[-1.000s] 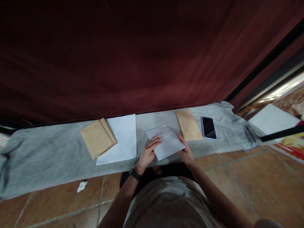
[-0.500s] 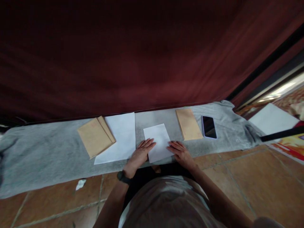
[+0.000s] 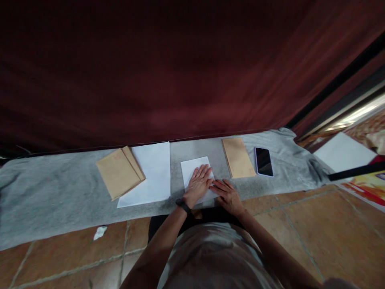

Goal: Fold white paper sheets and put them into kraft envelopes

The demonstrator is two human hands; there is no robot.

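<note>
A folded-looking sheet of white paper (image 3: pixel 189 165) lies on the grey cloth in front of me. My left hand (image 3: pixel 198 182), a dark band at its wrist, rests flat on the paper with fingers stretched out. At the paper's right edge lies my right hand (image 3: pixel 227 195), its fingers extended and touching the sheet; the two hands nearly meet. Part of the paper is hidden beneath them. To the left are larger white paper (image 3: pixel 153 172) and, overlapping it, several brown envelopes (image 3: pixel 118 172). A stack of brown envelopes (image 3: pixel 239 157) sits to the right.
A phone (image 3: pixel 264 161) in a light purple case lies right of the envelope stack. Grey cloth (image 3: pixel 60 200) covers the long narrow surface, against a dark red curtain (image 3: pixel 180 80). A white scrap (image 3: pixel 100 232) is on the tiled floor (image 3: pixel 300 224).
My left hand has slid right and forward across the small white paper, from its left edge to its middle, close to my right hand. The right hand stays at the right edge.
</note>
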